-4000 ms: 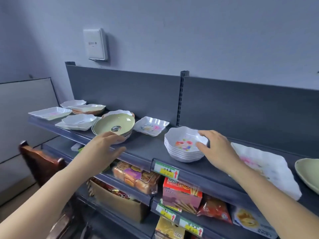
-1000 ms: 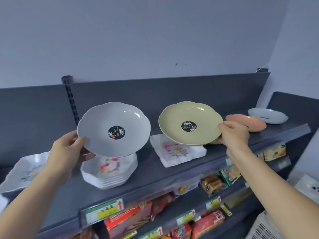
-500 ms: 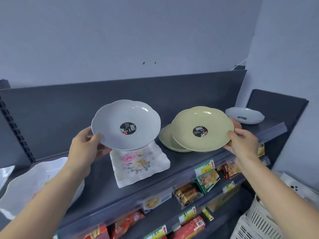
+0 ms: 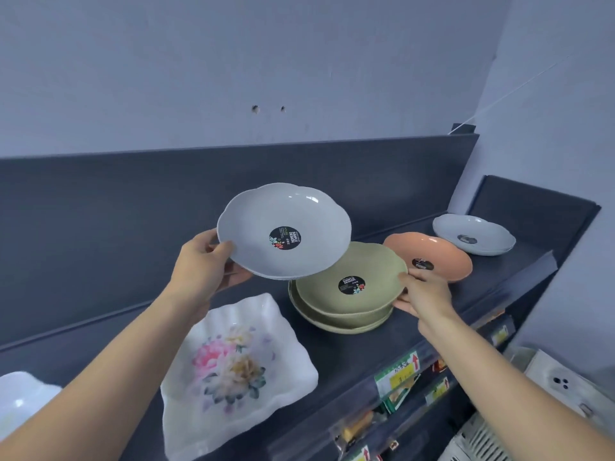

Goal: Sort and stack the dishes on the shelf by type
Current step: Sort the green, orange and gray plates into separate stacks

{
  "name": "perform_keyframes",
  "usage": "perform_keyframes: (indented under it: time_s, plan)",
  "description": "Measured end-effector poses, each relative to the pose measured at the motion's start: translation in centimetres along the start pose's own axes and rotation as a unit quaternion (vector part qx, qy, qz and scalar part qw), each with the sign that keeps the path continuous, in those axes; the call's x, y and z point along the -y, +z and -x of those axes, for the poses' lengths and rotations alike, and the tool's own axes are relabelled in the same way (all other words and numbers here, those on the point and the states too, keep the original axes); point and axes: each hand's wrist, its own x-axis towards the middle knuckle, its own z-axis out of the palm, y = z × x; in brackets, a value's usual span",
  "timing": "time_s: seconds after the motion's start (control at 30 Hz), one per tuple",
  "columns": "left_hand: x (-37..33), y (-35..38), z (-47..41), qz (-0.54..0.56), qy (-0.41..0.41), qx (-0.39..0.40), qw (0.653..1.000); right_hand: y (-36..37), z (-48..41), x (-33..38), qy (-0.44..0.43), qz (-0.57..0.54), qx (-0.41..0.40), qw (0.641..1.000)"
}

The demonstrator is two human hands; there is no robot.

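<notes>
Your left hand (image 4: 203,264) pinches the grey plate (image 4: 283,234) by its rim, thumb above and fingers (image 4: 238,277) beneath, holding it tilted over the shelf (image 4: 366,354); that one-edge hold could slip. Your right hand (image 4: 426,291) grips the top green plate (image 4: 349,261) on the green stack (image 4: 332,322). Released off-centre, it may slide toward the orange plate (image 4: 442,257).

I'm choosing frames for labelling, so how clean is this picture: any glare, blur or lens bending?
Head view: soft, bluish, even light, no hard shadows; small glare spots on the grey scalloped plastic plate in the left hand and on the peach scalloped plate; wide-angle stretch at the edges, the right wall corner leaning; the white dish at lower left is smeared.
</notes>
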Motion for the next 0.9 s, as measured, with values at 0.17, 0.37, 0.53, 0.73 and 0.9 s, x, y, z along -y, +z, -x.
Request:
perform_keyframes:
  time_s: [0.17, 0.37, 0.53, 0.73, 0.9]
  plan:
    - [0.2, 1.9, -2.2, -0.010, -0.007, 0.034, 0.999, 0.8, -1.5, -1.1, -0.065, 0.163, -0.021, 0.984]
    - [0.5, 4.9, -3.6, -0.013, -0.010, 0.064, 0.998, 0.4, -2.2, -1.7, -0.111, 0.269, 0.000, 0.957]
    - [0.6, 8.9, -4.9, -0.026, -0.019, 0.074, 0.997, -0.3, -4.3, -1.6, -0.136, 0.280, 0.070, 0.948]
    - [0.8, 17.9, -7.3, -0.032, -0.010, 0.093, 0.995, -5.1, -10.7, 2.4, -0.103, 0.052, 0.036, 0.993]
    - [1.3, 28.0, -9.8, -0.024, -0.016, 0.115, 0.993, -11.0, -17.0, 5.6, -0.098, -0.007, 0.057, 0.994]
